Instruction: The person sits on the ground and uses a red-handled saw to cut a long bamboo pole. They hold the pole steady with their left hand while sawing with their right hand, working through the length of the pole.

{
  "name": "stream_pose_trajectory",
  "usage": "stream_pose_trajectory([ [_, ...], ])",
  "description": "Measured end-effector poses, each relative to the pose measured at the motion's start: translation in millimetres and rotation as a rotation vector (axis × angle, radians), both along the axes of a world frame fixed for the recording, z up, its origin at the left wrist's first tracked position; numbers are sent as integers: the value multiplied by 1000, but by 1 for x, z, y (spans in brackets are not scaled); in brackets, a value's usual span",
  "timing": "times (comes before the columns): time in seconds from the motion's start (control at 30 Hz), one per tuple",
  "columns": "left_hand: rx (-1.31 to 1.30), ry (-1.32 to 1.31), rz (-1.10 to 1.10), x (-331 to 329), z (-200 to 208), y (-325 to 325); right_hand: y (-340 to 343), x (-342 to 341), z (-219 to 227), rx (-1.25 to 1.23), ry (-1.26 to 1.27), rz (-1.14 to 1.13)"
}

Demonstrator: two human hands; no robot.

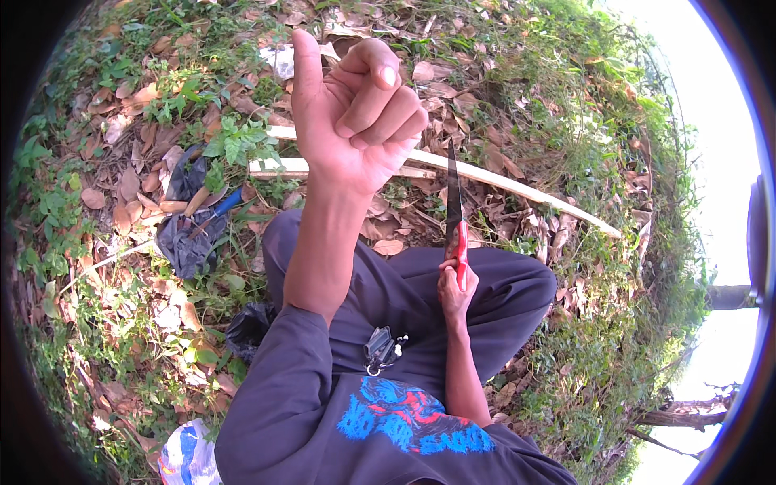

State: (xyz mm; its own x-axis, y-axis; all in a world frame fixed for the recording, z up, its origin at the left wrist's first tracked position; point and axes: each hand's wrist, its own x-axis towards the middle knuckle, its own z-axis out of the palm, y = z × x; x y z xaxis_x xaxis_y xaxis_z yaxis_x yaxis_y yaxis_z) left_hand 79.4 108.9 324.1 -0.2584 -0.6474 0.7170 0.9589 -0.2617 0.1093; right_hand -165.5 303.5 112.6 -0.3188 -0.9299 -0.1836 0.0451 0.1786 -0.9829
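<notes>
My left hand (356, 121) is raised high in front of me, palm turned toward me. Its thumb sticks out and the fingers curl in with nothing in them. Lower down, my right hand (455, 291) grips a handsaw (461, 255) by its red handle, above my folded leg. The dark, tapering blade points away from me; its teeth are too small to make out. Beyond the blade a long pale strip of wood (525, 190) lies on the ground. Shorter pale wooden pieces (279, 167) lie beside it, partly hidden behind my left wrist.
Dry leaves and low green plants cover the ground. At left, tools with wooden handles (196, 201) and a blue-handled tool (229, 202) lie on black plastic (194, 246). A white and blue plastic bag (191, 454) sits at lower left. Keys (384, 349) hang at my waist.
</notes>
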Motion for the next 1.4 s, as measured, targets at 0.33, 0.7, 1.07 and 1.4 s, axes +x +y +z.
stream_pose_trajectory([
  [0.33, 215, -1485, 1280, -26, -162, -120, 0, 0, 0, -9, 17, -10],
  [0.7, -344, -2503, 1201, -55, -312, -104, -1, -5, 9, -69, -118, -81],
  [1.07, -302, -2426, 1222, -52, -316, -102, -1, 0, 20, -28, -118, -104],
  [1.4, -382, -2514, 1116, -54, -300, -102, 2, 3, 13, -6, 80, -60],
])
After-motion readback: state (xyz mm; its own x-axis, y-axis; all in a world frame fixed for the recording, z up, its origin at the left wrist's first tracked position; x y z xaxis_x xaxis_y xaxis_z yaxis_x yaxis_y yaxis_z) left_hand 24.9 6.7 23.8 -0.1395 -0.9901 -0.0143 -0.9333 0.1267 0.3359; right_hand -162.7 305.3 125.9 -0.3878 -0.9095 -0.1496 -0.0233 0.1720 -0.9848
